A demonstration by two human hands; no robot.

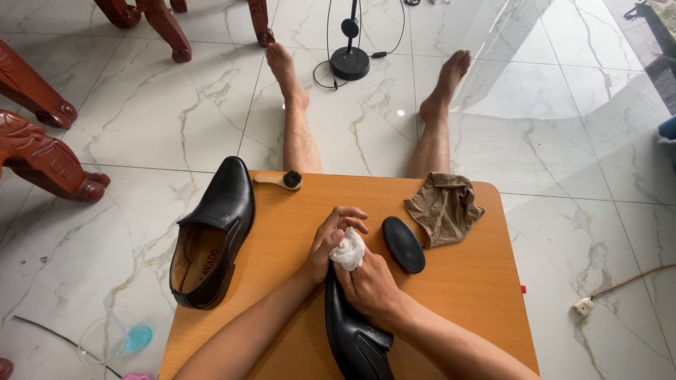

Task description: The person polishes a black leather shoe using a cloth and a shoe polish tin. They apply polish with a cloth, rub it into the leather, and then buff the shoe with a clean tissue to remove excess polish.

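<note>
Right hand pinches white cloth at toe of black shoe; shoe's long axis runs toward wearer. Left hand cupped vs. cloth.

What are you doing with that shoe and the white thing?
A person sits on the floor at a low wooden table. The right hand holds a white cloth against the toe of a black shoe, and the left hand cups the shoe's tip. The other black shoe lies at the table's left edge. A dark oval brush, a brown rag and a small wooden-handled brush lie nearby.
</note>
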